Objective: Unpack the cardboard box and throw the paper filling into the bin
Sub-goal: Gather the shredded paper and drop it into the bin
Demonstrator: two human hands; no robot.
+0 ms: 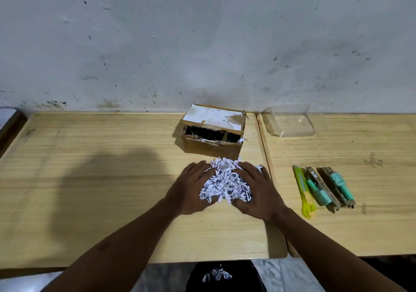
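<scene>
On the wooden table (90,179) our left hand (191,188) and right hand (256,190), fingers straight, corral the shredded paper (225,183) for the bin (222,276).

Cardboard box (212,132) interior dark, contents impossible to tell. Label (211,116) on box top: print too small to read. Just in front of box, left hand (191,188) and right hand (256,188) palms hidden against paper filling (225,182). Well in front of box, black bin (244,277) cut by bottom edge. Right of box, packets (328,186) with illegible print. Far left of box, dark-framed thing (9,120) cropped.
</scene>
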